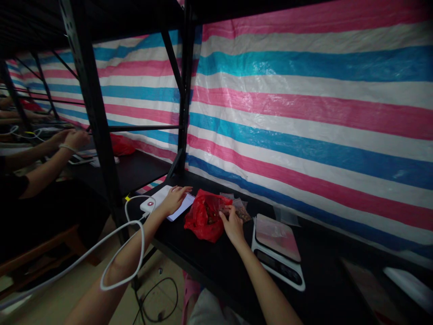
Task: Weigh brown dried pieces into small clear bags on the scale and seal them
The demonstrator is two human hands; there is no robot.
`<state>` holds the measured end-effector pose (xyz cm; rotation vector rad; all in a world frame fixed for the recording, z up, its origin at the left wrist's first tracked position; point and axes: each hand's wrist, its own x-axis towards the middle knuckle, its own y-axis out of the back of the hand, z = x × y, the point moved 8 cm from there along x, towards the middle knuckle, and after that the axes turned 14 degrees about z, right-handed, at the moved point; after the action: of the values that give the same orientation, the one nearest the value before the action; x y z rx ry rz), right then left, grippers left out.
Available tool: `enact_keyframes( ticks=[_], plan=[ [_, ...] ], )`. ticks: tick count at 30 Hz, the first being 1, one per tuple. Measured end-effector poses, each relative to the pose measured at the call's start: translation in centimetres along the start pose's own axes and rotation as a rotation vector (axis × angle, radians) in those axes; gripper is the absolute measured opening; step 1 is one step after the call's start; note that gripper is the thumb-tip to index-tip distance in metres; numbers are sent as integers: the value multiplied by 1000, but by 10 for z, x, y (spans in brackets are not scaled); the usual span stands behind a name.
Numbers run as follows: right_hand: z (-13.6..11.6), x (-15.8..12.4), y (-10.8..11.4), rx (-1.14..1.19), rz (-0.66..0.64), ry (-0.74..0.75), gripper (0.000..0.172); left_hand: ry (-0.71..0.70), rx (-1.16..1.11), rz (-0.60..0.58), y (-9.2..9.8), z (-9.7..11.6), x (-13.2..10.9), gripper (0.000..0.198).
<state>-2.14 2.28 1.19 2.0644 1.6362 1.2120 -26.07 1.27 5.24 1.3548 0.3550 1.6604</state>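
My right hand (232, 224) pinches the edge of a small transparent plastic bag (241, 211) holding brown pieces, next to a crumpled red plastic bag (204, 217) with dark contents. My left hand (174, 201) lies flat on a white tablet (181, 204), fingers apart, beside a white power bank (148, 204). A white cable (126, 266) runs from the power bank and loops around my left forearm. To the right of my right hand stands a white digital kitchen scale (277, 253) with a pinkish reflective platform.
The black shelf bench (314, 253) carries everything and backs onto a pink, white and blue striped tarp (304, 113). Black steel uprights (94, 104) stand to my left. Beyond them, a co-worker's hands (64, 140) work at the neighbouring bench. A black cable (158, 300) lies on the floor below.
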Motion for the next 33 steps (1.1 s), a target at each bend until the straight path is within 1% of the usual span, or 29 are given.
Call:
enact_keyframes(
  ticks=[3, 7, 11, 16, 20, 27, 30, 33],
  plan=[
    [-2, 0, 0, 25, 6, 10, 26, 4, -6, -11, -2, -2, -2, 39],
    [-3, -1, -2, 31, 13, 24, 28, -27, -9, -67, -9, 3, -2, 40],
    [-1, -1, -1, -21, -3, 1, 30, -72, 22, -113, -18, 11, -1, 39],
    [4, 2, 7, -108, 2, -35, 30, -81, 21, -121, -25, 15, -2, 38],
    [7, 5, 11, -177, -8, -43, 32, -46, 2, -121, -24, 8, -3, 38],
    [12, 7, 16, -238, -9, -63, 33, 37, -55, -58, -11, -9, 2, 39],
    [12, 8, 15, -228, 0, -52, 33, 33, -59, -70, -11, -6, 2, 39],
    [12, 7, 15, -212, 6, -31, 33, -21, -68, -118, -18, 5, 1, 38]
  ],
)
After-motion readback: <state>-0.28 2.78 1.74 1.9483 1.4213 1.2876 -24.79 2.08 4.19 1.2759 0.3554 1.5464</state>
